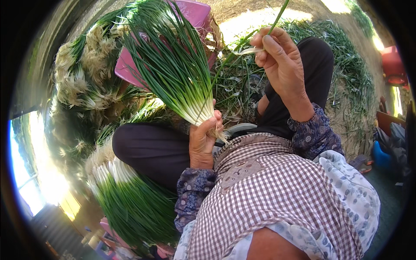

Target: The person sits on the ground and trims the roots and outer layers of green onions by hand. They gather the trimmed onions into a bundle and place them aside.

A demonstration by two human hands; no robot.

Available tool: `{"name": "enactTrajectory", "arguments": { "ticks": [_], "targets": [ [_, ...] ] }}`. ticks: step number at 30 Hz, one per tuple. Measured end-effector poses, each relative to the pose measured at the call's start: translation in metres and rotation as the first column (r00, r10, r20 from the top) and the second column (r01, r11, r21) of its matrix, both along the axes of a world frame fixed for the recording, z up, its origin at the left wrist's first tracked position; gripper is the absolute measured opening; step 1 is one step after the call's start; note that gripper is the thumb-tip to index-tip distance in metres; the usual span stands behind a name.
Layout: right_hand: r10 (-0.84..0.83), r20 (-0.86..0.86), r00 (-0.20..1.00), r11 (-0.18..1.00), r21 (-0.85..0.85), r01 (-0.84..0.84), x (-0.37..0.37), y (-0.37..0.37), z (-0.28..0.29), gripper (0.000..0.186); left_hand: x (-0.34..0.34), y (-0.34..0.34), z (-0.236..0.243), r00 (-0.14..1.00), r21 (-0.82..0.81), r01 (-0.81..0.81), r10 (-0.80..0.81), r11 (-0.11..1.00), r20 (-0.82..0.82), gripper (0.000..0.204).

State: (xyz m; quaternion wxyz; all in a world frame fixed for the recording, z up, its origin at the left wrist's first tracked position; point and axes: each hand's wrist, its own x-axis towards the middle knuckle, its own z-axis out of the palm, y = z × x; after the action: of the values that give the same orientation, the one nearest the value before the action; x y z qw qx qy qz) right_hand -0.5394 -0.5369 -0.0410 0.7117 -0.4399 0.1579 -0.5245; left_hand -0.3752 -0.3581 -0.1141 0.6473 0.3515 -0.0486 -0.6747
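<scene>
My left hand (205, 135) is closed round the white root ends of a bunch of green onions (184, 82). Their long green leaves fan up and to the left, over a pink plastic container (130, 69). Raised to the right, my right hand (279, 56) pinches a thin green onion strand (277, 19) between thumb and fingers. A pale, peeled-looking strip (249, 51) sticks out leftward from those fingertips. Part of the left fingers is hidden behind the bunch.
Piles of green onions with pale roots (93, 56) lie at the far left. Another large bundle (130, 199) rests beside my left knee. Loose green trimmings (342, 65) cover the ground beyond my legs and to the right. A red container (393, 65) stands at the far right.
</scene>
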Motion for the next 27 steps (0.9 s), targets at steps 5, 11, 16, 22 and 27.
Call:
{"name": "enactTrajectory", "arguments": {
  "ticks": [5,11,16,22,27],
  "targets": [
    [-0.465,-0.828,0.312,0.88,-0.471,0.063,-0.023,-0.027,-0.046,0.048,0.003,0.004,-0.01,0.986,-0.032,-0.031,0.026,0.999,-0.166,0.044],
    [-0.318,-0.752,0.577,0.869,-0.475,-0.141,0.035,0.018,-0.053,0.029,0.005,0.01,0.003,0.988,0.006,-0.07,0.07,0.998,-0.135,0.04],
    [0.123,-0.692,0.711,0.976,-0.046,-0.214,0.061,0.011,-0.061,0.026,0.002,0.012,0.005,0.993,0.045,-0.063,0.067,0.997,-0.096,0.041],
    [0.336,-0.437,0.835,0.909,0.383,-0.165,0.058,0.017,-0.063,0.02,0.0,0.01,0.009,0.991,0.079,-0.079,0.087,0.994,-0.1,0.036],
    [0.336,-0.327,0.884,0.883,0.436,-0.174,0.046,0.021,-0.069,0.016,-0.001,0.009,0.006,0.991,0.103,-0.078,0.088,0.992,-0.099,0.036]
  ]
}}
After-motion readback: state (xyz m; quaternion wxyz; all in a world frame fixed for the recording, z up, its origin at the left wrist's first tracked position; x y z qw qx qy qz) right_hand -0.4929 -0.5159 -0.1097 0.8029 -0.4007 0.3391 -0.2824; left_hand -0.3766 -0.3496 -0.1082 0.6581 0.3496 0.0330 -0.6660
